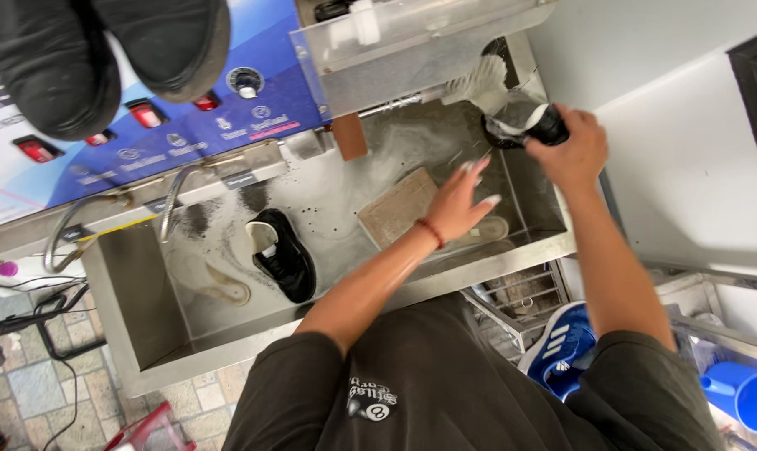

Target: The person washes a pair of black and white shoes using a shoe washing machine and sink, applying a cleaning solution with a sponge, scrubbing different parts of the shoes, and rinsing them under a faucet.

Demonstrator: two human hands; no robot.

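Observation:
My right hand point(572, 150) grips a black shoe point(530, 125) at the far right corner of a steel sink point(144, 334) and holds it against a white brush point(483, 83) under a metal housing. My left hand point(460, 203) hovers with fingers spread over the wet sink bottom and holds nothing. It is just right of a brown square pad point(395, 209) and above a pale insole point(489, 230).
A second black shoe point(287, 255) and a white insole point(211, 284) lie in the left of the sink, below two curved taps point(178, 196). Two black shoes point(53, 58) rest on the blue button panel point(228, 125). A blue sneaker point(562, 347) and a blue cup point(750, 392) sit lower right.

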